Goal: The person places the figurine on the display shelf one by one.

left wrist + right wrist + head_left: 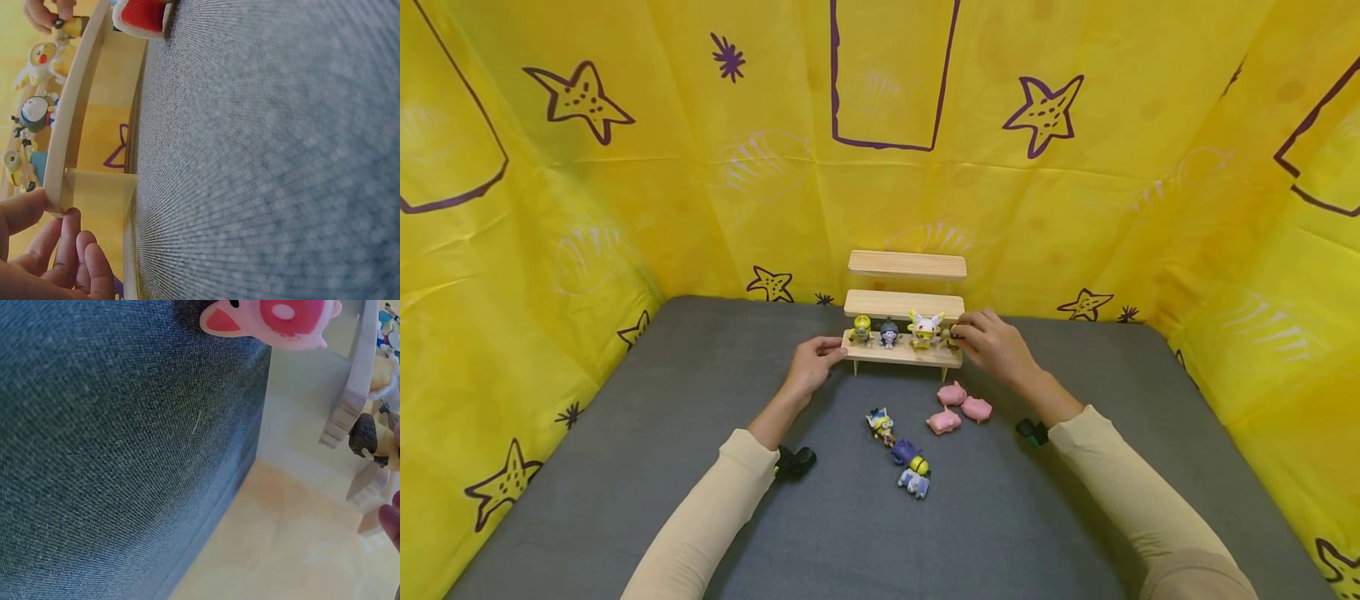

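Note:
A three-tier wooden display stand (904,353) stands at the back of the table. My left hand (811,364) pinches the left end of its lowest tier, thumb (24,210) at the top edge and fingers below. At the tier's right end my right hand (997,346) pinches a small yellow figurine with a dark brown part (375,440), mostly hidden by fingers in the head view. Left of it on the same tier stand a white-hooded figurine (923,328), a dark-capped figurine (889,334) and a yellow figurine (861,330).
Several yellow, blue and white figurines, among them a purple-and-yellow one (909,455), lie on the grey tabletop (760,533) before the stand. Pink pig toys (977,408) sit together nearer the right arm. Behind hangs a yellow patterned cloth (685,208). The upper tiers (907,264) rise behind the figurines.

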`<state>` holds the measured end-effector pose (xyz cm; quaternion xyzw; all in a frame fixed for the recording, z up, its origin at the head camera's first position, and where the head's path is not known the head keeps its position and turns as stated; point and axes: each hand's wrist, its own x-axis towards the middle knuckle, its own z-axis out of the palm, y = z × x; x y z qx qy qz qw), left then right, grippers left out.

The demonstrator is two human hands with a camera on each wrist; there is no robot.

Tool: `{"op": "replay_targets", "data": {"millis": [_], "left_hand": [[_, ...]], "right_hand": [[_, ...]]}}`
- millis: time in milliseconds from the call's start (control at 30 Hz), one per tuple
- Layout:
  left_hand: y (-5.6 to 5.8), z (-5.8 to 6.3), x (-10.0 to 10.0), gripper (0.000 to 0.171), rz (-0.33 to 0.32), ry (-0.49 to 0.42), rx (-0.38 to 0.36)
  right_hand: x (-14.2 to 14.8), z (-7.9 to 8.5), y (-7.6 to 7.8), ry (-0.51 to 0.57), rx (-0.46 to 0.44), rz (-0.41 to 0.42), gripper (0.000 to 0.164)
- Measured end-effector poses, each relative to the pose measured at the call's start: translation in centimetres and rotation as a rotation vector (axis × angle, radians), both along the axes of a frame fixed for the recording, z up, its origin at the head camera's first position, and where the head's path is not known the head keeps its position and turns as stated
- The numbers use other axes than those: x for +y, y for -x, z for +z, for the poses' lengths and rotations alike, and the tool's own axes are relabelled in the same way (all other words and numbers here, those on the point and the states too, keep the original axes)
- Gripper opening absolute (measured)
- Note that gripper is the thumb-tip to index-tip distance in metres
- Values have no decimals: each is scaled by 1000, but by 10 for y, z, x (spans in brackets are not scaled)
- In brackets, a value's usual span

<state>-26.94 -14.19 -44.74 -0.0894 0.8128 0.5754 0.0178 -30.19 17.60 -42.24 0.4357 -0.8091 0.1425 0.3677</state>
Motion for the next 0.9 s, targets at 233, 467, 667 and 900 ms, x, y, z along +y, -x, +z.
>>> {"op": "replay_targets", "data": {"millis": [233,467,667,900], "left_hand": [[0,1,0,33,-3,-4,-4],[0,1,0,33,-2,0,-10],[0,1,0,33,-3,-2,-2],[1,0,0,33,-4,4,-7]], "right_hand": [[0,2,-4,-8,-23,-18,21],[2,4,-6,27,-44,-20,23],[6,9,-15,108,-98,-42,24],[6,21,-31,148,-248,-47,16]]}}
